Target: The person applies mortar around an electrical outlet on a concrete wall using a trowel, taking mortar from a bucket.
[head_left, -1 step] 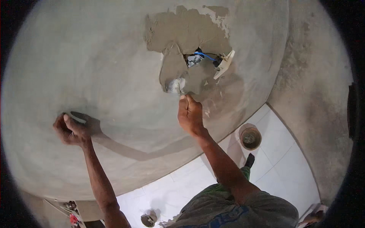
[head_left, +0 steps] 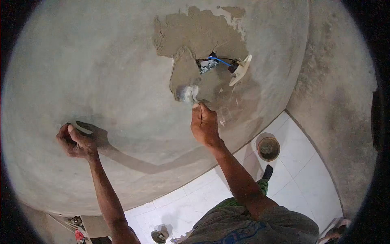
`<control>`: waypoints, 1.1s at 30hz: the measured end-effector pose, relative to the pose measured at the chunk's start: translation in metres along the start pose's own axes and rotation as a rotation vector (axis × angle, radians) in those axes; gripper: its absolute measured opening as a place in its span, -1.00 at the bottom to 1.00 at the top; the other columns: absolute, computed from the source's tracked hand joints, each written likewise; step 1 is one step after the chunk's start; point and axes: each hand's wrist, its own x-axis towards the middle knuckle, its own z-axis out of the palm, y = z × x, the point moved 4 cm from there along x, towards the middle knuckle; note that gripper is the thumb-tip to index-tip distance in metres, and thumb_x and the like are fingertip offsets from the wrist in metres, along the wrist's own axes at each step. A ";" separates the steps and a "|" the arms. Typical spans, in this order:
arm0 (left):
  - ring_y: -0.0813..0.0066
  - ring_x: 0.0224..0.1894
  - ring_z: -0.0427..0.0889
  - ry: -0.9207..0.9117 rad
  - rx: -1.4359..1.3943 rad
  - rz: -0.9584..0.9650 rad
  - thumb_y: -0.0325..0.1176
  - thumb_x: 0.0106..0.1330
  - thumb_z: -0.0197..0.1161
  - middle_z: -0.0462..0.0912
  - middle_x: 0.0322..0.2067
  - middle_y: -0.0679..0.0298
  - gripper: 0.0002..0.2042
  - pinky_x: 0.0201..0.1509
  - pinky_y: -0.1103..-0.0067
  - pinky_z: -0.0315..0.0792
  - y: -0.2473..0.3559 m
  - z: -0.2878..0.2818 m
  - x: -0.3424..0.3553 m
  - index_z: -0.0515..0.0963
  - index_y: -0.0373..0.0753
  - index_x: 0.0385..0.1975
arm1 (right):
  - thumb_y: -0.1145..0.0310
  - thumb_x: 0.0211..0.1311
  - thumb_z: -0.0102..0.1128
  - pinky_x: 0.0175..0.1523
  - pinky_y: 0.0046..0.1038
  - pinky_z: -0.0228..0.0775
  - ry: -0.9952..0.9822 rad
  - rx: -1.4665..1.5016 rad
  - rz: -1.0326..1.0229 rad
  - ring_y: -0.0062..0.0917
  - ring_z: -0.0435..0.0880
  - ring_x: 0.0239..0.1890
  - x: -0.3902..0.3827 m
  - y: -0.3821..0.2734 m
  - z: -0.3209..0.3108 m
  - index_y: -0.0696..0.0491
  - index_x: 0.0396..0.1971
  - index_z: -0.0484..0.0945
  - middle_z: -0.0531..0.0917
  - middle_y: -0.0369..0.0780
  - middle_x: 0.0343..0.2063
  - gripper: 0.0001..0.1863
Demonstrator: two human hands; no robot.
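Nothing has moved since the earlier frame: both hands and the tool sit at the same spots on the wall.

The right hand point(head_left: 205, 124) is raised against the grey plastered wall point(head_left: 101, 69), its fingers point(head_left: 199, 112) curled together in a fist around the handle of a small trowel point(head_left: 187, 94). The trowel's blade lies flat on a patch of darker, wet mortar point(head_left: 195, 36), at the lower end of that patch and just above the knuckles. Just up and to the right of the blade is a hole in the wall point(head_left: 215, 64) where a blue wire point(head_left: 219, 61) shows, with a pale plastic piece point(head_left: 241, 70) hanging tilted at the hole's right edge.

The left hand point(head_left: 75, 142) is well apart from the right, lower and far to the left, resting on the wall. Its fingers are bent together around something small and pale; I cannot tell what it is.

Below, a white tiled floor point(head_left: 300, 171) meets the wall. A round bucket point(head_left: 268, 148) with mortar in it stands on the tiles near the right forearm. A second small round container point(head_left: 158, 236) sits on the floor at the bottom edge, near the left forearm.
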 end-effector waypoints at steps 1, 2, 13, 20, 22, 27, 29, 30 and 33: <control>0.55 -0.41 0.42 0.007 0.026 -0.114 -0.06 0.49 0.22 0.51 -0.42 0.33 -0.62 -0.35 0.56 0.32 0.006 0.003 0.001 0.57 -0.33 -0.29 | 0.33 0.52 0.01 -0.48 -0.20 0.33 0.005 0.002 0.009 -0.17 0.51 -0.69 0.001 -0.003 -0.003 0.16 -0.45 0.36 0.40 0.00 -0.72 -0.70; 0.55 -0.41 0.42 -0.002 0.023 -0.112 -0.06 0.49 0.22 0.51 -0.42 0.33 -0.62 -0.35 0.56 0.32 0.007 0.005 -0.001 0.57 -0.33 -0.29 | 0.35 0.51 0.01 -0.48 -0.19 0.34 -0.033 0.007 0.056 -0.15 0.52 -0.68 0.002 -0.004 -0.004 0.17 -0.45 0.36 0.41 0.02 -0.71 -0.71; 0.51 -0.43 0.41 0.009 0.065 -0.023 -0.18 0.47 0.27 0.50 -0.46 0.35 -0.72 -0.35 0.53 0.33 0.014 0.010 0.001 0.56 -0.31 -0.32 | 0.38 0.46 0.06 -0.50 -0.21 0.35 -0.063 -0.035 -0.059 -0.07 0.57 -0.67 -0.038 0.034 0.001 0.20 -0.43 0.42 0.45 0.03 -0.71 -0.75; 0.50 -0.44 0.43 -0.023 0.065 -0.087 -0.22 0.44 0.28 0.53 -0.44 0.31 -0.74 -0.36 0.53 0.34 0.008 0.005 0.002 0.56 -0.33 -0.31 | 0.33 0.47 0.06 -0.47 -0.25 0.34 -0.150 0.005 -0.045 -0.34 0.49 -0.66 -0.026 0.006 -0.026 0.18 -0.51 0.41 0.43 -0.02 -0.71 -0.68; 0.48 -0.43 0.44 0.014 0.058 -0.077 -0.19 0.44 0.28 0.54 -0.43 0.30 -0.72 -0.36 0.52 0.34 0.008 0.003 0.002 0.56 -0.33 -0.30 | 0.32 0.48 0.05 -0.47 -0.26 0.32 -0.120 0.090 -0.067 -0.46 0.44 -0.66 0.007 -0.024 -0.041 0.18 -0.53 0.39 0.39 -0.05 -0.73 -0.66; 0.47 -0.42 0.46 0.007 0.063 -0.039 -0.16 0.44 0.27 0.55 -0.42 0.30 -0.70 -0.34 0.50 0.36 0.010 0.008 0.002 0.56 -0.34 -0.29 | 0.31 0.44 0.09 -0.45 -0.28 0.31 -0.385 0.032 -0.024 -0.59 0.33 -0.62 0.011 -0.005 -0.043 0.20 -0.57 0.37 0.34 -0.17 -0.73 -0.63; 0.47 -0.41 0.46 -0.016 0.066 -0.059 -0.16 0.44 0.27 0.55 -0.42 0.30 -0.70 -0.34 0.49 0.37 0.012 0.006 0.000 0.56 -0.34 -0.29 | 0.33 0.44 0.08 -0.44 -0.27 0.31 -0.424 0.024 0.016 -0.57 0.34 -0.63 -0.016 0.015 -0.044 0.21 -0.56 0.37 0.36 -0.16 -0.73 -0.64; 0.47 -0.42 0.45 -0.008 0.084 -0.036 -0.16 0.44 0.26 0.54 -0.43 0.30 -0.70 -0.34 0.49 0.37 0.011 0.004 0.000 0.56 -0.34 -0.30 | 0.34 0.43 0.07 -0.42 -0.26 0.32 -0.458 0.009 0.056 -0.50 0.37 -0.64 -0.027 0.027 -0.045 0.21 -0.54 0.38 0.39 -0.11 -0.72 -0.66; 0.48 -0.41 0.44 0.006 0.062 -0.054 -0.15 0.46 0.26 0.53 -0.43 0.31 -0.68 -0.33 0.49 0.37 0.005 0.003 -0.001 0.55 -0.34 -0.30 | 0.32 0.47 0.05 -0.43 -0.34 0.27 -0.367 0.013 0.026 -0.56 0.31 -0.60 -0.034 0.043 -0.043 0.17 -0.56 0.33 0.34 -0.22 -0.70 -0.64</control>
